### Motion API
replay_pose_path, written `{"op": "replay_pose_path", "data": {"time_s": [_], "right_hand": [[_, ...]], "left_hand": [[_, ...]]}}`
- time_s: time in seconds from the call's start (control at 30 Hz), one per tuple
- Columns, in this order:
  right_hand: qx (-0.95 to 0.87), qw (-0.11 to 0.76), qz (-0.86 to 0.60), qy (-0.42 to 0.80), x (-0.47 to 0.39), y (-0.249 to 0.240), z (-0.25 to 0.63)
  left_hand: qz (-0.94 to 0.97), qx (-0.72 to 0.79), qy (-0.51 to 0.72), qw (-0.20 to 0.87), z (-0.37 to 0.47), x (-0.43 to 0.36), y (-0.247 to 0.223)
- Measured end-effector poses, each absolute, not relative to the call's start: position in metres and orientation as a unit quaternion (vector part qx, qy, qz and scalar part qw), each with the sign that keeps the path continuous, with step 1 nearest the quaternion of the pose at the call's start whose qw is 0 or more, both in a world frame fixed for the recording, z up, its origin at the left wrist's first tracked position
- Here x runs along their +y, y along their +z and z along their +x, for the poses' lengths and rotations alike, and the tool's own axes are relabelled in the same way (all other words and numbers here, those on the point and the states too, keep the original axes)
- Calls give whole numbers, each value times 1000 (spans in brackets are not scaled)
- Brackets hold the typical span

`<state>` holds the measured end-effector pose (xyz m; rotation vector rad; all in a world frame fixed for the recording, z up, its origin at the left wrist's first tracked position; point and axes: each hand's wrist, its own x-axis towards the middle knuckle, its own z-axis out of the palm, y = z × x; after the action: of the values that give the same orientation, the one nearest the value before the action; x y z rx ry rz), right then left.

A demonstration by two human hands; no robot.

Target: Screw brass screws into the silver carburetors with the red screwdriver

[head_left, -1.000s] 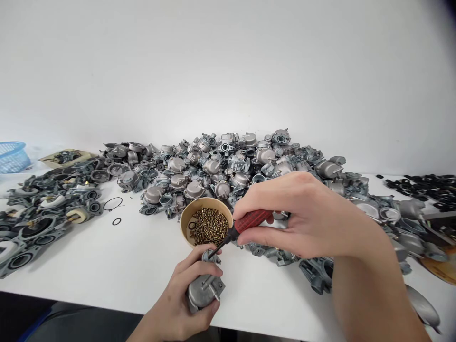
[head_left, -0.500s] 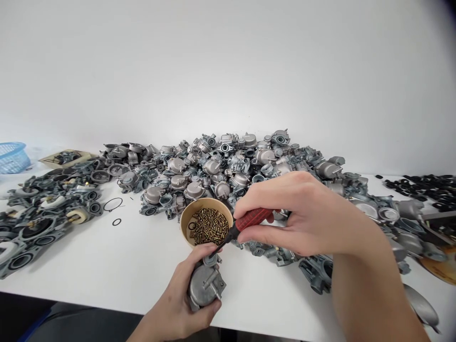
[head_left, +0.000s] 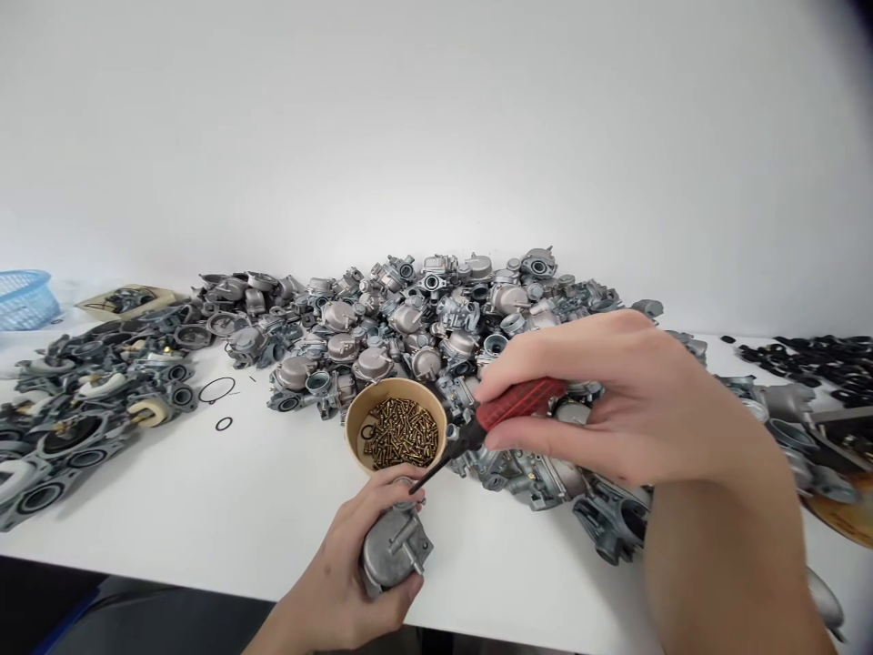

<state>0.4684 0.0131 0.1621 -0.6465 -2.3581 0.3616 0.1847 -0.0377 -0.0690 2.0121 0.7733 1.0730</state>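
Observation:
My left hand (head_left: 341, 569) is closed around a grey metal carburetor (head_left: 392, 546), held over the front of the table with its rounded bowl facing me. The left fingers cover part of its far end. In my right hand (head_left: 607, 400) is a screwdriver (head_left: 522, 403) with a red and black handle, gripped between thumb and fingers. Its dark shaft slants down to the left, and the tip is at the far end of the carburetor near my left fingertips; whether it touches cannot be made out. Just beyond stands a round tan bowl (head_left: 351, 423) of small brass-coloured screws (head_left: 402, 437).
Behind the bowl a large heap of carburetors (head_left: 409, 318) lies against the white wall, spreading right. Opened carburetor bodies (head_left: 88, 409) cover the left side. A black ring (head_left: 224, 423) lies on the white table (head_left: 273, 509). Black parts (head_left: 811, 359) are at far right, a blue basket (head_left: 27, 300) far left.
My right hand and the screwdriver have moved right, and the screwdriver tip has shifted slightly right on the far end of the carburetor. My left hand holds the carburetor nearly still.

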Motion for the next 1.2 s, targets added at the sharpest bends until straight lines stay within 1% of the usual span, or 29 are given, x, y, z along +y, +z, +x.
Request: {"op": "replay_pose_path", "data": {"time_s": [0.07, 0.13, 0.27, 0.43, 1.2], "right_hand": [[-895, 348, -254, 119, 14, 162, 470], [-894, 350, -261, 105, 16, 162, 469], [-906, 316, -265, 94, 20, 159, 465], [-914, 291, -262, 103, 22, 157, 463], [-912, 295, -240, 153, 21, 157, 461]], "left_hand": [[787, 315, 397, 351, 184, -38, -69], [791, 317, 390, 349, 184, -37, -67], [801, 309, 386, 336, 185, -38, -62], [809, 319, 380, 316, 185, -39, -62], [804, 316, 383, 328, 185, -40, -58]]}}
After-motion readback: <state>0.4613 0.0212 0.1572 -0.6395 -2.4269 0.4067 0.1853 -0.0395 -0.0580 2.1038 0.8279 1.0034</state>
